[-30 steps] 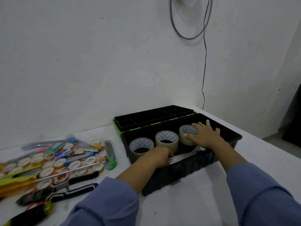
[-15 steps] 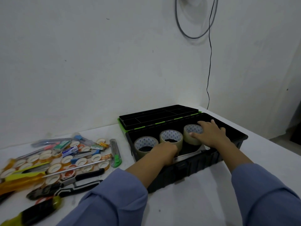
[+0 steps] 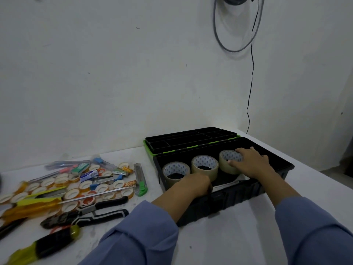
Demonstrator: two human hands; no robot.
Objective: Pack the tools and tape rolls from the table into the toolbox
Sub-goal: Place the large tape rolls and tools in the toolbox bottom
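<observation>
Right hand [image 3: 252,165] reaches forward, its grip clasping the rightmost tape roll [image 3: 223,166]. Left hand [image 3: 194,183] curls inside the toolbox [image 3: 229,199]; I cannot tell its grip.

scuffed white wall [image 3: 114,73], grey cable loop [image 3: 233,51] hanging high on it, thin black wire [image 3: 253,64] trailing down beside
</observation>
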